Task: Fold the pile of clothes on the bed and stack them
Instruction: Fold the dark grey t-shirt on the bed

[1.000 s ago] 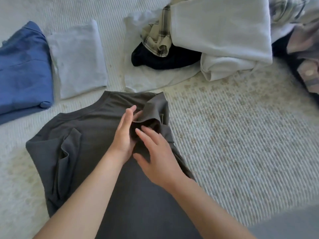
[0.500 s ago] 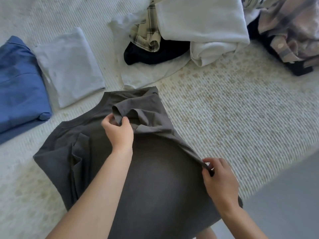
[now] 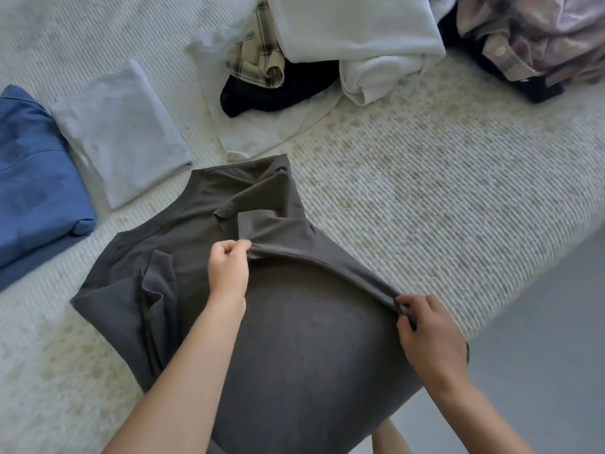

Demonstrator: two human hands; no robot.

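Forearms enter from the bottom of the frame, the left one running up the middle to the left hand, whose curled fingers and thumb pinch a gathered fold of the dark grey shirt just left of the frame's centre. From that pinch the folded edge stretches as a taut ridge down and to the right, ending at the right hand in the lower right, which also pinches the fabric between thumb and curled fingers. The shirt lies spread on the bed under and between both hands, its hem end hanging toward the bottom of the frame over the bed's near edge. Its neckline points toward the upper middle, one sleeve is folded inward on the left side, and the other is crumpled above the left hand. At the far left lies a folded blue garment, and just right of it a folded pale grey one. Along the top, from the middle to the right corner, sits the unfolded pile: white pieces, a plaid shirt, something black, and a pinkish checked garment.
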